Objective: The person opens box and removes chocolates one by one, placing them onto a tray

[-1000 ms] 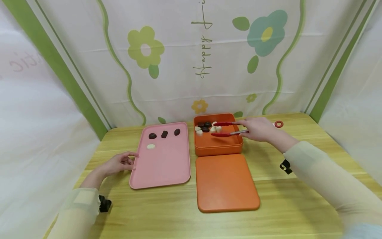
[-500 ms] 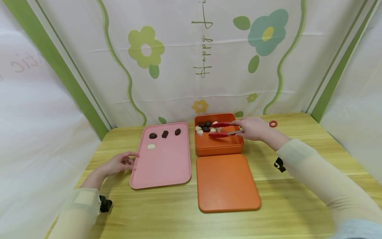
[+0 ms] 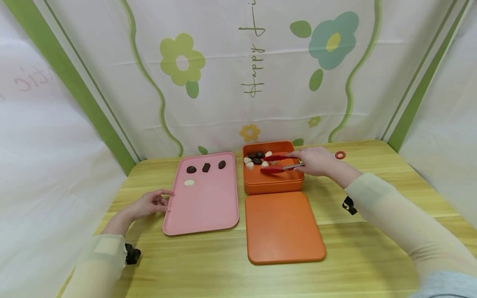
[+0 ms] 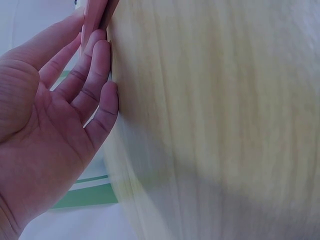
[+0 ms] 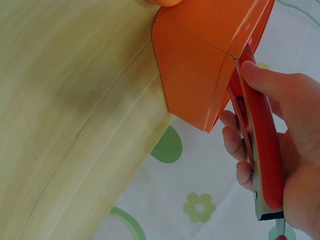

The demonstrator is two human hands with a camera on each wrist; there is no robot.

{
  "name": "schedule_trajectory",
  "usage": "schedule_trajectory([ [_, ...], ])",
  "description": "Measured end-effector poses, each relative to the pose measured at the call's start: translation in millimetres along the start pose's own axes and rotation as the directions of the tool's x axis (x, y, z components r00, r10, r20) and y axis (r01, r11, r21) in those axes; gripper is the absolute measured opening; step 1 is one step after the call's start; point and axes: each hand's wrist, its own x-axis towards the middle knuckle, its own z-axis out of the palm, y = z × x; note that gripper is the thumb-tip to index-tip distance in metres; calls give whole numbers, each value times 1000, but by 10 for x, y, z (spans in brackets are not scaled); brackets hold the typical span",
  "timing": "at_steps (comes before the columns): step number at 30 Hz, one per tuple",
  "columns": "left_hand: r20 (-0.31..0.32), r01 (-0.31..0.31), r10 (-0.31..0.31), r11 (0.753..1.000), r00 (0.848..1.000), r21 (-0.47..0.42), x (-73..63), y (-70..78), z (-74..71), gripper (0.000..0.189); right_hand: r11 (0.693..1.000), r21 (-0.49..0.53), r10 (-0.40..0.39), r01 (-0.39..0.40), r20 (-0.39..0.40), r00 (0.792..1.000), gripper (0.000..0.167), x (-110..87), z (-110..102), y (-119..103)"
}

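Note:
My right hand [image 3: 316,160] grips a pair of metal tongs [image 3: 273,170] with red tips, which reach down into an orange box [image 3: 273,188]. The tips stand apart around pale pieces, partly hidden behind them. Dark chocolate-like pieces [image 3: 257,161] and white ones [image 3: 249,164] lie at the box's left and back. In the right wrist view, the thumb and fingers wrap the red handles. My left hand [image 3: 149,203] pinches the left rim of a pink tray [image 3: 203,211], thumb on one side and fingers on the other. The tray bears three dark pieces [image 3: 206,167] and one white piece [image 3: 189,182].
An orange lid [image 3: 285,227] lies flat in front of the box. The tongs' red end ring [image 3: 340,155] sticks out behind the right hand. A flower-print curtain [image 3: 223,103] hangs along the back edge of the wooden table [image 3: 186,265].
My right hand and the tongs have shifted slightly left, and the tips sit a little lower and nearer in the box. My left hand and the tray have stayed put.

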Motion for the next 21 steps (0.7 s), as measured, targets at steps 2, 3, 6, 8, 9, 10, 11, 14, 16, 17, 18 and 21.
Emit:
schedule_trajectory([
  [2,-4,-1,1,1000,1000,7,0,3,6,55,1000,6,-4,4,2,1000,49,-1,2,2],
  [3,-6,-2,3,1000,1000,9,-1,5,7,55,1000,9,-5,5,0,1000,48,-4,4,4],
  [6,-8,-4,4,1000,1000,12,-4,9,10,55,1000,24,-13,13,-9,1000,47,-11,7,10],
  [8,-8,-4,4,1000,1000,13,-4,7,10,55,999,38,-16,16,-14,1000,46,-19,8,12],
  [9,-7,-3,4,1000,1000,12,-3,5,10,55,999,40,-15,16,-16,1000,46,-24,10,14],
  [10,-6,-3,3,1000,1000,11,-3,4,11,55,999,46,-17,17,-17,1000,46,-25,12,15],
  [11,-6,-3,3,1000,1000,9,-3,2,11,55,999,49,-19,20,-19,1000,45,-26,15,16],
  [14,-7,-3,3,1000,1000,3,-4,1,11,55,999,50,-20,21,-19,1000,45,-23,25,22],
  [16,-7,-2,2,1000,1000,1,-4,0,10,55,998,54,-20,21,-21,1000,45,-22,28,23],
  [17,-7,-1,2,1000,1000,4,-3,-1,9,55,998,55,-19,20,-19,1000,45,-23,30,23],
  [18,-7,1,-1,1000,1000,8,-2,-2,8,55,998,56,-18,19,-18,1000,45,-24,32,23],
  [21,-6,2,-2,1000,1000,20,0,-16,5,55,998,59,-17,18,-22,1000,45,-36,39,22],
])
